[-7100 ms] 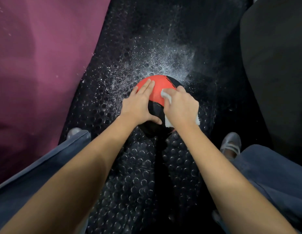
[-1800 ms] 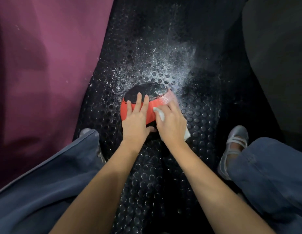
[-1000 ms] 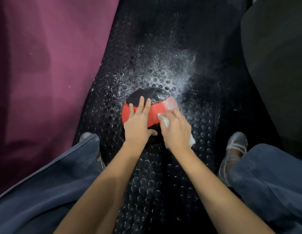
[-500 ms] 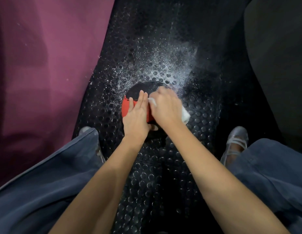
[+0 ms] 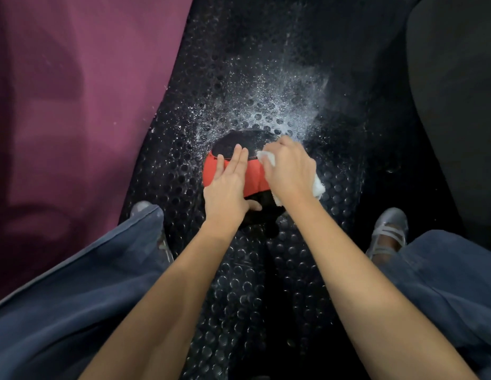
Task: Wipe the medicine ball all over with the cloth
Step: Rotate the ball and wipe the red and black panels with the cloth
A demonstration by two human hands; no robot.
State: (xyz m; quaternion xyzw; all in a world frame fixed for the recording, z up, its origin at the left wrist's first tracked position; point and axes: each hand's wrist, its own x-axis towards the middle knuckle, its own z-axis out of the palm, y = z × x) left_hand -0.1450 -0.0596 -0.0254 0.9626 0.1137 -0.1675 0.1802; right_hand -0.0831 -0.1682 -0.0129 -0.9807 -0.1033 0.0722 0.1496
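Note:
The red and black medicine ball (image 5: 255, 176) lies on the black studded floor mat (image 5: 238, 270) between my feet. My left hand (image 5: 227, 187) rests flat on the ball's near left side, fingers straight, thumb on the black lower part. My right hand (image 5: 289, 168) grips a white cloth (image 5: 317, 186) and presses it against the ball's upper right side. A corner of the cloth pokes out by my fingers, and more shows past the hand's right edge. The ball's right half is hidden under that hand.
White spray specks cover the mat beyond the ball (image 5: 266, 105). A purple mat (image 5: 74, 105) lies to the left and a dark pad (image 5: 455, 91) to the right. My knees in blue trousers (image 5: 74, 311) and grey shoes (image 5: 387, 234) flank the ball.
My right hand with the cloth has slid from the ball's near right side up toward its far top right. The left hand has stayed pressed on the ball.

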